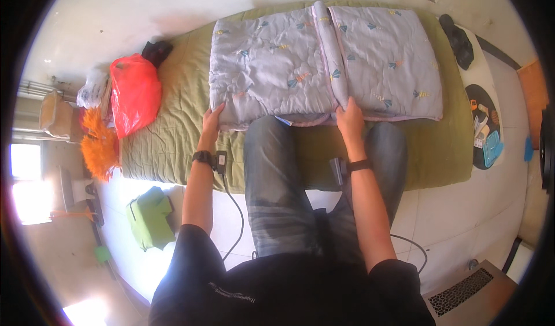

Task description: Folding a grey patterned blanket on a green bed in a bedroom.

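Observation:
A pale grey patterned quilt [269, 65] with pink edging lies folded on a green mattress cover [182, 152]. A narrow folded strip runs across it, right of its middle. My left hand [212, 120] grips the quilt's near left corner, thumb on top and the other fingers partly hidden. My right hand [350, 115] pinches the near end of the folded strip; the fingertips under the cloth are hidden. A small blue and white label sticks out at the near edge between my hands. Both wrists wear dark bands with small devices.
A red plastic bag [136, 94], a black item and orange fluffy things [97, 143] sit at the left end. On the right, a black tray [481, 126] holds small items beside a black object [457, 42]. A green bag [151, 217] rests on the tiled floor; cables hang near my arms.

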The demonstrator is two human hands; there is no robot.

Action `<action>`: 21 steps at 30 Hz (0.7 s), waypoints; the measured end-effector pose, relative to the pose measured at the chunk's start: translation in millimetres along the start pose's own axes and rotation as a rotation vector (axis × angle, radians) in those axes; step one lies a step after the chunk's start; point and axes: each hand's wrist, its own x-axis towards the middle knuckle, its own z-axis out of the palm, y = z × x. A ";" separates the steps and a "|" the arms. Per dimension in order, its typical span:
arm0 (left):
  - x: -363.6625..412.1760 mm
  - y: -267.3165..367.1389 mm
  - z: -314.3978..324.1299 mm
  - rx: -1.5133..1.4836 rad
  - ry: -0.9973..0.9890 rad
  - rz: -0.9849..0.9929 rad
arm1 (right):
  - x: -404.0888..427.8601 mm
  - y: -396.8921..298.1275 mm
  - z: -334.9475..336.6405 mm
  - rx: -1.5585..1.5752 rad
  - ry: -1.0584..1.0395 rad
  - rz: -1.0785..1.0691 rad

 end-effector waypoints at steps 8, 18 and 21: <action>-21.7 90.3 10.8 -0.134 -0.163 0.199 | 4.9 -0.1 -19.4 0.162 0.161 -0.156; -40.3 96.4 -55.7 0.285 -0.264 0.480 | -45.5 -9.0 -76.0 0.155 -0.109 -0.083; -19.9 84.1 -59.1 0.607 -0.355 -0.013 | -52.1 -4.4 -75.9 0.034 -0.203 -0.077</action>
